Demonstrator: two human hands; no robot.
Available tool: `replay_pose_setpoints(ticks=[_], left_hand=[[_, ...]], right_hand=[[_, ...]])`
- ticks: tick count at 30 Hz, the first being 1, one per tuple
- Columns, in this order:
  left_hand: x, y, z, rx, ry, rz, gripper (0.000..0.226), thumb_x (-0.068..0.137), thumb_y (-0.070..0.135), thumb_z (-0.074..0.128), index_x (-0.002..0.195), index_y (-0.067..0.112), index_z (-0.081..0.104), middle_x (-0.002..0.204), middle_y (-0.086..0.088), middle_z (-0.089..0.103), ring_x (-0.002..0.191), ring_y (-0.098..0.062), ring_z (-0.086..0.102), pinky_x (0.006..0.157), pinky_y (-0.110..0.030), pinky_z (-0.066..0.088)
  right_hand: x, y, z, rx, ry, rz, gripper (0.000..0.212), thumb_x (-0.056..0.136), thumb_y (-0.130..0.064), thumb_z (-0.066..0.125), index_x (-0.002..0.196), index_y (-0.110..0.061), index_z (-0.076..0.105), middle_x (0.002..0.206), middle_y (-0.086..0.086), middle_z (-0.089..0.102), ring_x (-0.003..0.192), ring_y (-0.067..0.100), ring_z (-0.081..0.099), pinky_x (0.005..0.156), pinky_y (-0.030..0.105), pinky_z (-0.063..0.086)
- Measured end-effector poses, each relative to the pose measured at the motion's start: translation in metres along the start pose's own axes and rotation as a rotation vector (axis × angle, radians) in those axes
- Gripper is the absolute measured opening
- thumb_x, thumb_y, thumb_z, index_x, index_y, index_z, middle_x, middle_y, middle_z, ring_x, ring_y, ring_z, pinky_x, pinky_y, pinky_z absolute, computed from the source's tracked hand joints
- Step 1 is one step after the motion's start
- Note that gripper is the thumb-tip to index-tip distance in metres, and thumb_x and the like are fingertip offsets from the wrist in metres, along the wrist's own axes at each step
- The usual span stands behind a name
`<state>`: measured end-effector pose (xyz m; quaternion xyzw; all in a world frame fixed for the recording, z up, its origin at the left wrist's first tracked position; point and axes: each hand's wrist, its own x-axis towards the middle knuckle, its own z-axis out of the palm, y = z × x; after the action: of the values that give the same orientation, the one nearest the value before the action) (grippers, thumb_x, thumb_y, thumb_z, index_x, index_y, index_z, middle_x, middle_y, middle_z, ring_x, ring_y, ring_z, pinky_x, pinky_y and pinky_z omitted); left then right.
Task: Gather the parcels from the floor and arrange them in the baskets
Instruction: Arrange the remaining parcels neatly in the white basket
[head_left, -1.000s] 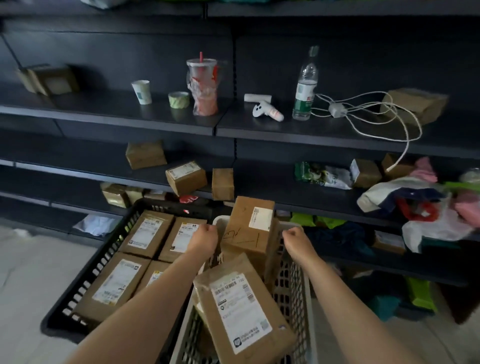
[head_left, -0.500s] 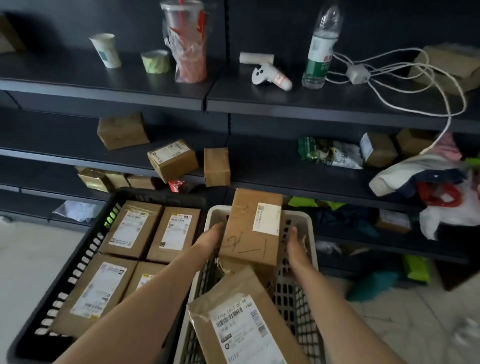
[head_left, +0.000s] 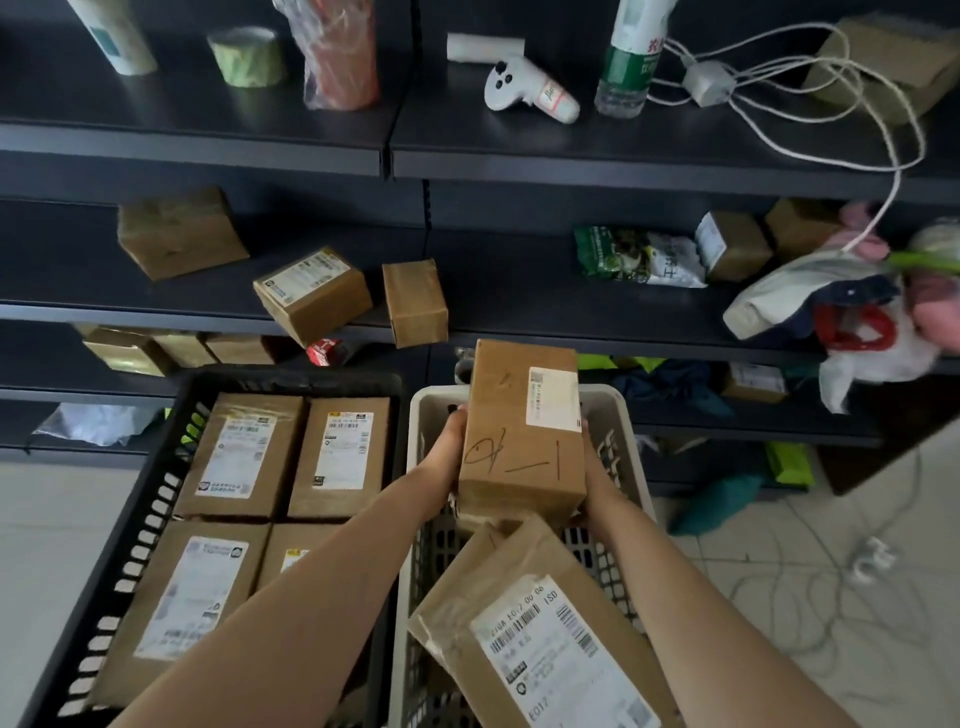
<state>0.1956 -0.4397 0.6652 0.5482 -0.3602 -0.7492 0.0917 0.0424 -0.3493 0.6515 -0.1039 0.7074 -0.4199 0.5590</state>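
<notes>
A brown cardboard parcel with pen marks and a white label is held over the white basket. My left hand presses its left side and my right hand its right side; the fingers are mostly hidden behind the box. A larger parcel with a barcode label lies tilted in the near end of the same basket. To the left, the black basket holds several labelled parcels laid flat side by side.
Dark shelving stands right behind the baskets, with loose boxes, a bottle, a controller, cables and a clothes heap on it. Tiled floor with a white cable lies to the right.
My head has moved closer and tilted down. Both hands have closed in on the pen-marked parcel's sides and now grip it over the white basket.
</notes>
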Motion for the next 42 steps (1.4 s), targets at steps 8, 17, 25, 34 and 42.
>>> replay_pose_setpoints(ticks=[8,17,25,34,42], left_hand=[[-0.01,0.012,-0.019,0.01,-0.034,0.071,0.049,0.098,0.06,0.03,0.098,0.025,0.063,0.093,-0.006,0.069,0.088,-0.02,0.063,0.08,-0.031,0.049],[-0.034,0.023,-0.041,0.001,0.011,0.13,0.063,0.098,0.062,0.025,0.111,0.014,0.063,0.119,-0.015,0.067,0.111,-0.027,0.06,0.1,-0.038,0.045],[-0.027,0.029,-0.099,-0.036,0.07,0.174,0.056,0.097,0.062,0.023,0.105,0.023,0.063,0.103,-0.007,0.068,0.098,-0.021,0.06,0.091,-0.036,0.047],[-0.012,0.016,-0.142,-0.007,0.182,0.143,0.047,0.103,0.048,0.022,0.099,0.021,0.059,0.096,-0.005,0.065,0.095,-0.021,0.057,0.089,-0.035,0.041],[-0.027,0.039,-0.142,0.028,0.051,0.212,0.063,0.09,0.076,0.012,0.108,0.041,0.06,0.126,0.007,0.06,0.128,-0.014,0.045,0.12,-0.044,0.019]], right_hand=[[0.004,0.002,0.018,0.042,0.03,-0.019,0.061,0.1,-0.064,0.028,0.137,-0.023,0.053,0.134,0.014,0.058,0.127,0.033,0.051,0.112,0.052,0.037],[0.001,-0.011,0.045,0.053,0.073,-0.008,0.07,0.077,-0.085,0.045,0.117,-0.03,0.06,0.13,0.015,0.061,0.124,0.037,0.053,0.105,0.048,0.04],[0.001,-0.053,0.096,-0.054,-0.068,0.062,0.087,0.08,-0.087,0.033,0.132,-0.021,0.057,0.129,0.017,0.062,0.124,0.039,0.052,0.107,0.057,0.041],[0.012,-0.057,0.133,-0.007,-0.188,0.194,0.117,0.043,-0.097,0.058,0.132,-0.02,0.057,0.127,0.02,0.064,0.121,0.041,0.056,0.11,0.059,0.036],[0.018,-0.062,0.128,-0.014,-0.028,0.174,0.099,0.081,-0.088,0.025,0.138,-0.012,0.051,0.129,0.022,0.061,0.123,0.04,0.054,0.108,0.06,0.035]])
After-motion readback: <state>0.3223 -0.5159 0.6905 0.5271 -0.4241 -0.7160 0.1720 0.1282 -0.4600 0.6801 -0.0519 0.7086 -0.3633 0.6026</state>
